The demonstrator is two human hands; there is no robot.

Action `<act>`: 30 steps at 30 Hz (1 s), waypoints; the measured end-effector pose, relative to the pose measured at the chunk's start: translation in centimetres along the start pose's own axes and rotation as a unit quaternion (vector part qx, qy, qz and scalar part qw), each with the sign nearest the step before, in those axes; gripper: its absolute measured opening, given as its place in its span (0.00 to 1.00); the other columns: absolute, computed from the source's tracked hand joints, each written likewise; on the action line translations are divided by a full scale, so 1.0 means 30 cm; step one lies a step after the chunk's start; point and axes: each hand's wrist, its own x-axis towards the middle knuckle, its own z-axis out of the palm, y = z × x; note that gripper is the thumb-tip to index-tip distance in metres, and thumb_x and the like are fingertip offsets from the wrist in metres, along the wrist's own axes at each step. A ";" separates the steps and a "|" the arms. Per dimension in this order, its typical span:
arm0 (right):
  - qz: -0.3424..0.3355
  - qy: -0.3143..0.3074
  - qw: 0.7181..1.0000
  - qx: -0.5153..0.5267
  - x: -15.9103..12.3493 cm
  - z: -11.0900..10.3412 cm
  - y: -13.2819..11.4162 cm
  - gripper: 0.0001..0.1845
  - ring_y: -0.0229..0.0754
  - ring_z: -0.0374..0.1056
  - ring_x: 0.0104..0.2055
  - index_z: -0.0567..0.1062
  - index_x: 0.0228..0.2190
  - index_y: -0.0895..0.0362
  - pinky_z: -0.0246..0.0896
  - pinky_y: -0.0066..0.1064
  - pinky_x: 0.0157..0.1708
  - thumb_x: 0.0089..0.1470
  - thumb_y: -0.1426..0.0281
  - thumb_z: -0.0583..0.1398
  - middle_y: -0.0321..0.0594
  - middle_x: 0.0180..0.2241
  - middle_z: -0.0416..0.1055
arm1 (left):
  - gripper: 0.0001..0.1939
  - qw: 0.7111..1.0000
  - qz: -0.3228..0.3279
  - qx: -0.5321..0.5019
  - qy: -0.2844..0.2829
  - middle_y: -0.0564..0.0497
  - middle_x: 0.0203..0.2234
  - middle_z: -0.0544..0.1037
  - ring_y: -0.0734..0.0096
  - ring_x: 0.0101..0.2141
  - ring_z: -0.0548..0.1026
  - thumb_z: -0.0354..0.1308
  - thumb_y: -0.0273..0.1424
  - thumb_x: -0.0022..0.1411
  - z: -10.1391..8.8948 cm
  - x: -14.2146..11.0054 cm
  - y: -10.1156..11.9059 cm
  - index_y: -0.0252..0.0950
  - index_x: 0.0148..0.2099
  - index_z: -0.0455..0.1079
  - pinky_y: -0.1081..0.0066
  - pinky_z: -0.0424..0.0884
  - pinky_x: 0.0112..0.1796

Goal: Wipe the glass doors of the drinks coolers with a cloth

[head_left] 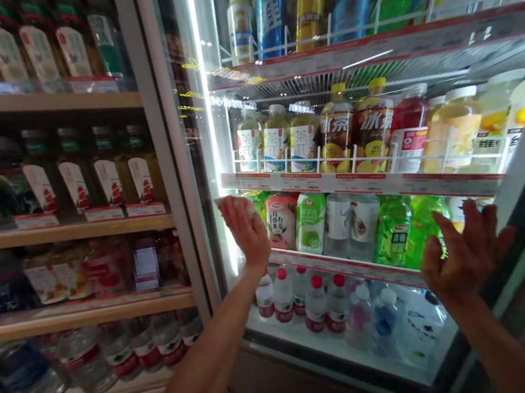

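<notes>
My left hand [247, 232] is raised at the left edge of a lit drinks fridge [291, 186]. Its fingers are bent together, with something thin and pale at the fingertips that is too blurred to name. Over at the right side of the fridge, my right hand [463, 252] hangs with its fingers spread and nothing visible in it. Behind that hand are green bottles [393, 231]. Nearest to my left hand stands a pink-labelled drink bottle [281, 221]. Yellow reflections [236, 76] lie across the fridge front, as on glass.
Cans [309, 8] stand on the fridge's top shelf, iced tea bottles [335, 133] on the one below, and red-capped water bottles [316, 305] at the bottom. To the left, a shelf unit [61, 235] holds rows of bottles. A dark frame [511, 254] borders the fridge at right.
</notes>
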 end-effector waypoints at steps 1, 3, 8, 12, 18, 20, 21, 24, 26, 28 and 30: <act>0.000 -0.005 1.000 -0.002 0.000 0.000 0.000 0.19 0.58 0.49 0.61 0.73 0.45 0.60 0.37 0.58 0.58 0.54 0.68 0.53 0.51 0.57 0.59 | 0.23 0.996 0.075 -0.020 -0.048 0.41 0.61 0.53 0.61 0.63 0.44 0.43 0.32 0.63 0.006 -0.020 0.048 0.35 0.60 0.53 0.52 0.49 0.59; -0.005 -0.011 1.000 -0.007 -0.001 -0.002 0.002 0.19 0.57 0.49 0.62 0.72 0.46 0.59 0.37 0.58 0.58 0.54 0.68 0.53 0.50 0.58 0.58 | 0.23 0.954 0.249 -0.069 -0.152 0.46 0.60 0.57 0.62 0.62 0.47 0.47 0.32 0.61 0.011 -0.051 0.129 0.39 0.58 0.57 0.55 0.53 0.58; -0.019 -0.029 0.999 -0.003 0.002 -0.011 0.006 0.22 0.54 0.47 0.62 0.66 0.51 0.56 0.36 0.56 0.59 0.55 0.68 0.52 0.48 0.59 0.56 | 0.24 0.984 0.160 -0.066 -0.048 0.49 0.63 0.48 0.62 0.62 0.45 0.44 0.29 0.62 0.015 0.014 0.138 0.41 0.60 0.52 0.53 0.52 0.59; -0.016 -0.025 1.000 0.000 0.008 -0.008 -0.006 0.24 0.53 0.44 0.63 0.62 0.54 0.56 0.35 0.56 0.59 0.55 0.69 0.52 0.48 0.59 0.55 | 0.24 0.993 0.091 -0.071 -0.001 0.45 0.63 0.46 0.58 0.63 0.40 0.43 0.29 0.63 0.048 0.041 0.210 0.36 0.62 0.49 0.48 0.46 0.59; -0.030 -0.043 0.999 0.015 -0.002 -0.041 0.008 0.27 0.52 0.43 0.64 0.58 0.57 0.55 0.34 0.55 0.59 0.55 0.69 0.51 0.47 0.61 0.52 | 0.20 0.935 0.309 -0.118 -0.130 0.50 0.58 0.61 0.64 0.61 0.50 0.49 0.30 0.60 0.054 0.013 0.281 0.42 0.56 0.61 0.58 0.53 0.59; -0.024 -0.041 0.999 0.017 -0.007 -0.054 0.015 0.27 0.52 0.43 0.64 0.57 0.57 0.55 0.35 0.55 0.59 0.55 0.70 0.51 0.47 0.61 0.51 | 0.21 0.983 0.161 -0.088 -0.025 0.46 0.61 0.55 0.59 0.62 0.48 0.46 0.30 0.62 0.058 0.049 0.238 0.37 0.58 0.58 0.55 0.51 0.59; -0.020 -0.040 0.999 0.017 -0.010 -0.057 0.014 0.27 0.52 0.43 0.64 0.57 0.57 0.55 0.35 0.55 0.59 0.55 0.70 0.51 0.47 0.61 0.51 | 0.22 0.992 0.100 -0.074 0.020 0.45 0.62 0.52 0.57 0.62 0.46 0.45 0.31 0.63 0.062 0.064 0.230 0.34 0.59 0.56 0.53 0.50 0.59; -0.020 -0.043 0.998 0.029 -0.020 -0.051 -0.009 0.28 0.52 0.43 0.64 0.57 0.57 0.55 0.35 0.55 0.59 0.55 0.70 0.52 0.47 0.61 0.52 | 0.22 0.991 0.109 -0.072 0.016 0.47 0.62 0.51 0.56 0.62 0.46 0.45 0.30 0.63 0.074 0.053 0.288 0.34 0.59 0.56 0.53 0.48 0.60; -0.032 -0.052 0.997 0.042 -0.028 -0.041 -0.032 0.28 0.52 0.44 0.64 0.56 0.58 0.54 0.36 0.55 0.60 0.55 0.71 0.52 0.46 0.61 0.52 | 0.21 0.955 0.273 -0.093 -0.072 0.50 0.60 0.57 0.61 0.61 0.49 0.47 0.29 0.61 0.075 0.011 0.356 0.39 0.57 0.60 0.57 0.52 0.59; -0.039 -0.060 0.996 0.048 -0.033 -0.035 -0.044 0.29 0.52 0.45 0.63 0.56 0.58 0.54 0.36 0.54 0.60 0.55 0.71 0.52 0.46 0.61 0.52 | 0.21 0.901 0.398 -0.102 -0.135 0.52 0.58 0.61 0.65 0.61 0.51 0.48 0.28 0.60 0.071 -0.018 0.382 0.42 0.55 0.61 0.60 0.55 0.58; -0.035 -0.057 0.997 0.043 -0.035 -0.036 -0.040 0.28 0.52 0.45 0.63 0.57 0.57 0.54 0.36 0.54 0.60 0.55 0.71 0.53 0.46 0.60 0.52 | 0.22 0.912 0.377 -0.099 -0.131 0.50 0.58 0.62 0.64 0.61 0.51 0.49 0.28 0.59 0.064 -0.010 0.346 0.42 0.56 0.61 0.59 0.55 0.58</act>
